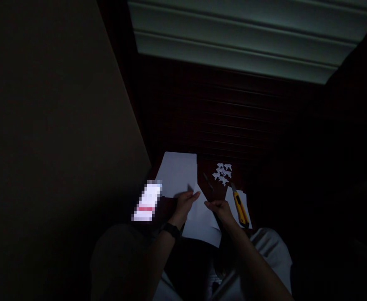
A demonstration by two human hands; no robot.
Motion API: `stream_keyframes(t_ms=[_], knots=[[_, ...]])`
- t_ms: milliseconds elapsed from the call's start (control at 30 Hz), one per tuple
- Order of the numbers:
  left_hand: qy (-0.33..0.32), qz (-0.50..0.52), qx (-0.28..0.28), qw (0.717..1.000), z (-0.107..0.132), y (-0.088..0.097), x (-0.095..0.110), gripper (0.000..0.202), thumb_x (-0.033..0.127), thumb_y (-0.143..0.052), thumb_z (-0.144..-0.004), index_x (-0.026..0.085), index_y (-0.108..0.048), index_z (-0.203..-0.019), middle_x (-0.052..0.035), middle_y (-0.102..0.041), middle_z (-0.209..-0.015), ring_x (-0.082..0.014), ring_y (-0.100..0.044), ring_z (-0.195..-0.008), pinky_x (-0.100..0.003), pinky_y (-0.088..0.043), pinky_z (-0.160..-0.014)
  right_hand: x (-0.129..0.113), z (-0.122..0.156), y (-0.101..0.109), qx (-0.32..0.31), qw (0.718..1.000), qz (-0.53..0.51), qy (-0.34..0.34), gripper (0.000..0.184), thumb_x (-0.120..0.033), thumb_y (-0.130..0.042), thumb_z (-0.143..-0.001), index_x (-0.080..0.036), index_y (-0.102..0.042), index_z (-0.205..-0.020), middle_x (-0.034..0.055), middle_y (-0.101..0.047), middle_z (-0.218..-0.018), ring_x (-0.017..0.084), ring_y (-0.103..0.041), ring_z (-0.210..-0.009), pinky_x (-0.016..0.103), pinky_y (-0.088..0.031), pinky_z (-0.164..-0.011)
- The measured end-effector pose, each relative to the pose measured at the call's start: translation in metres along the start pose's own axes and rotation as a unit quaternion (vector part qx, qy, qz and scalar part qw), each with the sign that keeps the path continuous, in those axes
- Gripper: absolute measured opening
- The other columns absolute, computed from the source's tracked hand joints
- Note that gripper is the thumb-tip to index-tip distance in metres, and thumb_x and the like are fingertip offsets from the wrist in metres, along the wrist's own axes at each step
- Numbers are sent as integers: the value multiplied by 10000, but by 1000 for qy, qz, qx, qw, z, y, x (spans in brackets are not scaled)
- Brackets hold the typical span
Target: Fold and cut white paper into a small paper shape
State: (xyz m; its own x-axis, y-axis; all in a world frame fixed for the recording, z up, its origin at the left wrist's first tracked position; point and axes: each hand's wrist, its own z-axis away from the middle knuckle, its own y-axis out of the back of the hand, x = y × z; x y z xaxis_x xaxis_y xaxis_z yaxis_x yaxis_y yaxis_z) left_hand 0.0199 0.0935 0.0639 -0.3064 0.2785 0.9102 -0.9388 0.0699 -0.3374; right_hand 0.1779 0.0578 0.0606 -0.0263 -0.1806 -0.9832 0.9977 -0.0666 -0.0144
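A white sheet of paper lies slanted in front of me over the near edge of the small dark table. My left hand grips its upper left side, the thumb on top. At the sheet's right edge, my right hand is closed in a pinch. Close to that hand, a yellow utility knife rests on smaller white paper. Beyond it sits a little heap of white paper cut-outs. A thin dark tool, its kind unclear, lies between the heap and the larger papers.
A stack of white paper lies at the back left of the table. Left of it is a lit, blurred phone screen. A wall rises on the left, and a slatted panel stands ahead. The surroundings are very dark.
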Motion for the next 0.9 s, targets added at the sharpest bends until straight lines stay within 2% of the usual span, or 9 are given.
stream_keyframes(t_ms=[133, 300, 500, 667, 900], knots=[[4, 10, -11, 1000, 7, -1, 10, 406, 494, -682, -591, 122, -639, -749, -49, -662, -663, -168, -604, -559, -255, -447, -526, 2, 0, 1, 0, 1000, 4, -9, 342, -458, -700, -582, -125, -626, -551, -3, -573, -499, 97, -449, -459, 227, -341, -477], [17, 5, -44, 999, 16, -4, 14, 456, 488, -674, -610, 121, -630, -876, -78, -676, -743, -182, -622, -616, -256, -456, -549, 4, 0, 1, 1, 1000, 21, -8, 364, -480, -692, -579, -121, -637, -553, 6, -590, -511, 102, -459, -458, 232, -342, -471], [25, -14, -24, 999, 12, -3, 2, 416, 471, -690, -598, 99, -628, -774, -80, -667, -682, -178, -607, -547, -259, -441, -513, 2, 2, 1, -9, 1000, 21, -2, 347, -468, -693, -583, -128, -636, -545, -4, -587, -511, 96, -454, -460, 230, -344, -480], [28, 6, -18, 999, 12, -2, 6, 458, 507, -680, -588, 109, -624, -808, -74, -669, -700, -180, -614, -577, -265, -454, -540, 4, 5, 4, -15, 999, 38, 2, 341, -460, -684, -601, -122, -649, -575, -2, -580, -518, 92, -436, -463, 226, -334, -473], [35, 25, -74, 996, 16, 2, 17, 438, 490, -626, -673, 115, -615, -899, -86, -671, -732, -154, -600, -539, -264, -456, -541, 7, 5, 6, -12, 999, 42, 4, 352, -468, -681, -603, -128, -623, -532, -11, -562, -488, 88, -419, -442, 221, -328, -458]])
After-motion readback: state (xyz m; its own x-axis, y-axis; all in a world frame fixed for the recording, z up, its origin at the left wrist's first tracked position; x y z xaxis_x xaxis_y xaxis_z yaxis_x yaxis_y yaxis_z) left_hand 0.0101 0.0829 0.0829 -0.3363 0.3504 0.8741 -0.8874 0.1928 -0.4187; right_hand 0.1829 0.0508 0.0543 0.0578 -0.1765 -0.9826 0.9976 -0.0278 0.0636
